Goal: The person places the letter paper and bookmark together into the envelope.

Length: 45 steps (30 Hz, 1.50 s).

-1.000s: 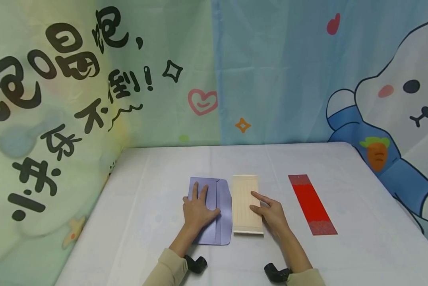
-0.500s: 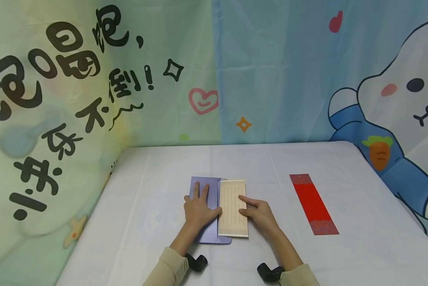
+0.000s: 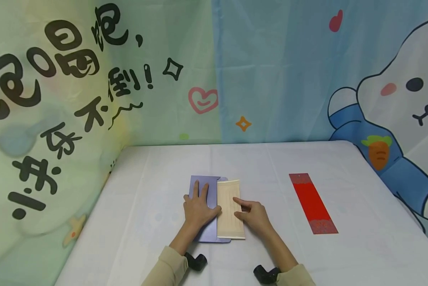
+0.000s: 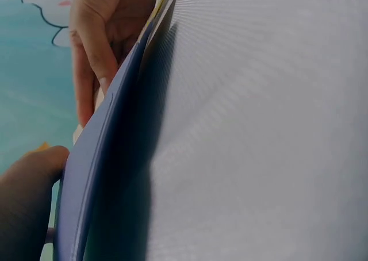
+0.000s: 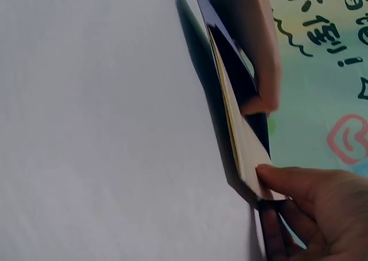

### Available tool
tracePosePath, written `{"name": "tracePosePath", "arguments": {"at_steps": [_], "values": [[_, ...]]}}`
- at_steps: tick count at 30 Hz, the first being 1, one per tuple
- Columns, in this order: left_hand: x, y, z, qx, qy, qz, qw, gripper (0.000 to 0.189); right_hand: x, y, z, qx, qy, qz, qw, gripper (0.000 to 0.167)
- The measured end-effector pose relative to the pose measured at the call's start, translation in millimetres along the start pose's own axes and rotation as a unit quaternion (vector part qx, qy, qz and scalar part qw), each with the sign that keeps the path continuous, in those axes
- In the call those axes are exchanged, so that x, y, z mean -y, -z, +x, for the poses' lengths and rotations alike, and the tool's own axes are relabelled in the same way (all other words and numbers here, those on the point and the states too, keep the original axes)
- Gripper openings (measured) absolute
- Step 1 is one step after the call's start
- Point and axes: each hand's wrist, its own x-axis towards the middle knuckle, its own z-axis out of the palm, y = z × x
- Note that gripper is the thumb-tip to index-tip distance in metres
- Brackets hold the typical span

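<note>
A purple envelope point(image 3: 208, 237) lies on the white table, its flap side to the right. My left hand point(image 3: 198, 209) rests on it with the fingers spread, the thumb reaching to the edge of the opening. In the left wrist view the envelope point(image 4: 95, 157) stands edge-on beside that thumb. A folded cream sheet of lined letter paper point(image 3: 228, 214) overlaps the flap, its left edge close along the opening. My right hand point(image 3: 256, 217) pinches the sheet's right edge; in the right wrist view the thumb is on top of the paper point(image 5: 247, 146) and fingers are below.
A flat red strip point(image 3: 313, 202) with darker patterned ends lies to the right on the white tablecloth point(image 3: 163, 171). Behind the table hangs a printed backdrop point(image 3: 271, 71). Black wrist cameras point(image 3: 196, 262) sit at both cuffs.
My right hand has slid the letter paper leftward, from beside the envelope to over its flap, most of it in the first half second. The left hand has stayed in place.
</note>
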Motion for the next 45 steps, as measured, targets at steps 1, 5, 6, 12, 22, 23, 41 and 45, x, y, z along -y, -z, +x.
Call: {"name": "tracePosePath", "arguments": {"at_steps": [1, 5, 6, 12, 22, 23, 41, 45], "values": [[0.1, 0.0, -0.2, 0.001, 0.000, 0.001, 1.0000, 0.086, -0.2, -2.0, -0.3, -0.002, 0.007, -0.015, 0.9999, 0.047], [0.4, -0.4, -0.6, 0.000, -0.003, 0.001, 1.0000, 0.087, -0.5, -9.1, -1.9, -0.009, 0.044, -0.067, 0.9968, 0.051], [0.5, -0.5, -0.8, -0.001, -0.003, 0.001, 1.0000, 0.087, -0.5, -10.2, -2.5, -0.008, 0.052, -0.072, 0.9960, 0.052], [0.6, -2.4, -1.7, 0.000, -0.006, 0.002, 1.0000, 0.089, -1.3, -5.4, -6.1, 0.007, 0.116, -0.131, 0.9845, 0.060], [2.4, -2.0, -0.2, 0.001, -0.004, 0.011, 0.9999, 0.090, -2.7, -1.1, -3.3, 0.087, 0.153, -0.243, 0.9539, 0.081], [2.6, -2.2, -0.1, 0.000, -0.005, 0.013, 0.9999, 0.090, -2.0, -3.4, -3.3, 0.084, 0.154, -0.251, 0.9519, 0.081], [2.5, -0.3, -0.3, -0.001, -0.013, 0.025, 0.9996, 0.091, -1.9, 1.5, 3.5, 0.143, 0.199, -0.265, 0.9325, 0.089], [2.5, 0.3, -0.3, -0.002, -0.013, 0.030, 0.9995, 0.091, 1.3, -5.9, 5.7, 0.142, 0.203, -0.271, 0.9301, 0.089]]}}
